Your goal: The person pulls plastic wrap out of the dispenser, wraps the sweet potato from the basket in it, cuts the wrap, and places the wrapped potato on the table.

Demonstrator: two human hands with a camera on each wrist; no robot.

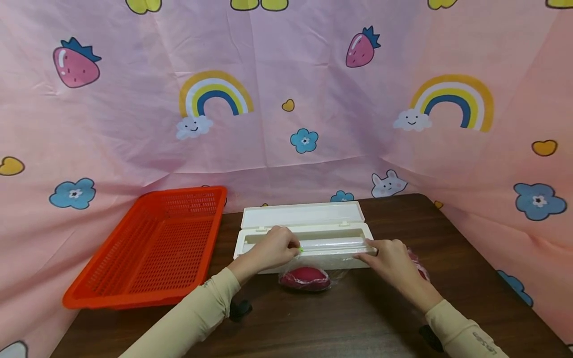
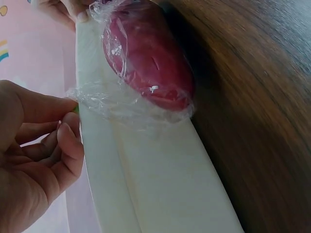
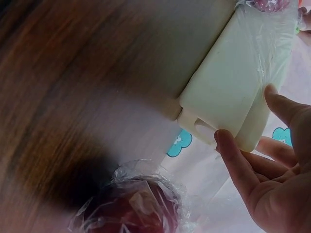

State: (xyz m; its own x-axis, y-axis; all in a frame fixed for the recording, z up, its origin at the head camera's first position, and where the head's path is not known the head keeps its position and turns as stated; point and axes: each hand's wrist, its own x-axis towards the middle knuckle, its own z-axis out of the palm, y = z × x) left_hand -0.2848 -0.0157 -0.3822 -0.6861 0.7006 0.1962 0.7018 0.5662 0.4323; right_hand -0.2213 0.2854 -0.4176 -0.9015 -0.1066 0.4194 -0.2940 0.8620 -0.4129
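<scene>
A white cling film dispenser box (image 1: 349, 262) lies with its lid (image 1: 304, 217) folded back and a film roll (image 1: 331, 243) inside. My left hand (image 1: 276, 247) pinches a small green slider (image 2: 76, 109) at the front edge, between thumb and index finger. At the box's right end, my right hand (image 3: 277, 170) grips the corner with thumb and fingers. Film hangs over the front face. Right against that face is a dark red, oval thing (image 2: 150, 58) wrapped in film. A second film-wrapped red thing (image 3: 131, 206) sits beside the right hand, partly hidden in the head view.
An orange-red plastic basket (image 1: 167, 248) stands to the left on the dark wooden table (image 1: 322, 328). A patterned pink cloth (image 1: 277, 184) hangs behind and along both sides. Small black objects show by both forearms, one below the left sleeve (image 1: 197, 313).
</scene>
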